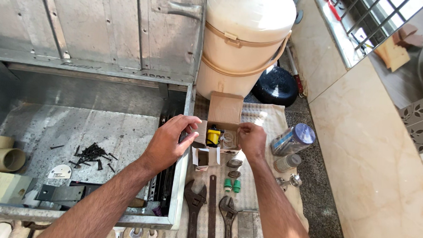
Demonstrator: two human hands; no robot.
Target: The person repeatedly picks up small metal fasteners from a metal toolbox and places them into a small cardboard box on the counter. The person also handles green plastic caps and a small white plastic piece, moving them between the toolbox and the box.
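Steadying the open cardboard box, its sides were gripped by left hand and right hand fingers, exposing the yellow part inside.

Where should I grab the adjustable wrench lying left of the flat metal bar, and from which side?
Probably take the adjustable wrench by its long straight handle, coming from above. It lies flat on the cloth, head pointing away, its handle running back toward the near edge. The flat bar lies close alongside, so pinch across the handle carefully.

Two adjustable wrenches, two green caps, two jars, perhaps two open cardboard boxes.
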